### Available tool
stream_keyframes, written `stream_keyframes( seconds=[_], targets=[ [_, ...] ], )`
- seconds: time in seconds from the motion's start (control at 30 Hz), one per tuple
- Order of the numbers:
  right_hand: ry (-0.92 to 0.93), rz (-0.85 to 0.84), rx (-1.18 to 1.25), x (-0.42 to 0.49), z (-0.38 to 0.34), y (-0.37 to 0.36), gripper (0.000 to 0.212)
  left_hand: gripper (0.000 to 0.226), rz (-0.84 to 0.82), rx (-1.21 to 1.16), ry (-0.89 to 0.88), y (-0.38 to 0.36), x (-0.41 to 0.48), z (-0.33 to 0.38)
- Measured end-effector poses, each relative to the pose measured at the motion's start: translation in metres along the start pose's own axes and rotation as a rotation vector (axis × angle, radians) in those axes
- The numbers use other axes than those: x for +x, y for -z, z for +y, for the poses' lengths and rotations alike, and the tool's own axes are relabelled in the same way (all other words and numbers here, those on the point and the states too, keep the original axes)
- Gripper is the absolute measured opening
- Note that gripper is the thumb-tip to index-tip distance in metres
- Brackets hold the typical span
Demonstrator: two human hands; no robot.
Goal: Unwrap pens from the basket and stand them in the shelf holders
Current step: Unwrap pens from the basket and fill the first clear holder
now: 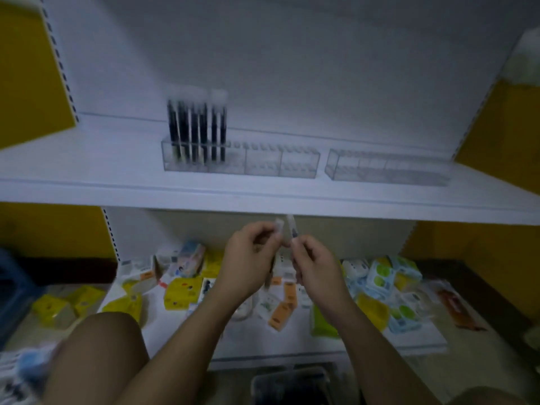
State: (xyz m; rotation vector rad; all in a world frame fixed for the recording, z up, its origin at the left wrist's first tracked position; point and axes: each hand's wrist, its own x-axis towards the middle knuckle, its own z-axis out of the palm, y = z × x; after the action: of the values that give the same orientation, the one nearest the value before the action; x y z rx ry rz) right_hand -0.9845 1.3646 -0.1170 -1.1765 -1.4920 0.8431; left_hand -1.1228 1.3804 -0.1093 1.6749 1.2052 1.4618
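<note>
Pens [196, 127] already fill the left end of one holder [263, 163] on the shelf [87, 171], the other holder [385, 171] looks unfilled, while the left hand [251, 258] and right hand [315, 264] pinch a further pen [291, 229] below it, seemingly mid-unwrap.
</note>
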Motion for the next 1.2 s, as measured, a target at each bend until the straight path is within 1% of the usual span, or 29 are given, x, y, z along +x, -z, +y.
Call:
stream_keyframes(
  seconds=[0.07, 0.13, 0.2, 0.33, 0.4, 0.5, 0.6, 0.73, 0.83, 0.97, 1.1, 1.2],
  targets=[
    [0.047, 0.033, 0.048, 0.011, -0.020, -0.004, 0.017, 0.016, 0.009, 0.001, -0.060, 0.013, 0.010, 0.019],
    [0.081, 0.045, 0.100, 0.021, -0.039, -0.006, 0.019, 0.022, 0.024, 0.021, -0.120, 0.027, 0.019, 0.033],
    [0.125, 0.051, 0.093, 0.032, -0.057, -0.008, 0.022, 0.026, 0.059, 0.045, -0.171, 0.041, 0.027, 0.046],
    [0.060, 0.074, 0.122, 0.056, -0.085, -0.013, 0.029, 0.026, 0.112, 0.072, -0.211, 0.061, 0.045, 0.063],
    [0.085, 0.069, 0.096, 0.068, -0.095, -0.016, 0.028, 0.024, 0.112, 0.086, -0.214, 0.070, 0.055, 0.070],
    [0.201, 0.046, 0.036, 0.084, -0.110, -0.021, 0.021, 0.022, 0.126, 0.120, -0.246, 0.082, 0.072, 0.082],
    [0.253, 0.084, 0.019, 0.099, -0.125, -0.026, 0.019, 0.023, 0.165, 0.180, -0.277, 0.094, 0.094, 0.095],
    [0.307, 0.124, -0.110, 0.127, -0.141, -0.032, 0.030, 0.022, 0.232, 0.239, -0.322, 0.110, 0.125, 0.108],
    [0.376, 0.127, -0.088, 0.150, -0.151, -0.039, 0.030, 0.024, 0.276, 0.269, -0.365, 0.122, 0.145, 0.113],
    [0.499, 0.163, -0.058, 0.171, -0.159, -0.054, 0.046, 0.024, 0.308, 0.325, -0.401, 0.130, 0.165, 0.110],
    [0.597, 0.180, -0.115, 0.188, -0.163, -0.062, 0.037, 0.023, 0.318, 0.356, -0.433, 0.128, 0.174, 0.102],
    [0.612, 0.190, -0.166, 0.199, -0.161, -0.064, 0.035, 0.023, 0.316, 0.370, -0.434, 0.127, 0.179, 0.097]
  ],
)
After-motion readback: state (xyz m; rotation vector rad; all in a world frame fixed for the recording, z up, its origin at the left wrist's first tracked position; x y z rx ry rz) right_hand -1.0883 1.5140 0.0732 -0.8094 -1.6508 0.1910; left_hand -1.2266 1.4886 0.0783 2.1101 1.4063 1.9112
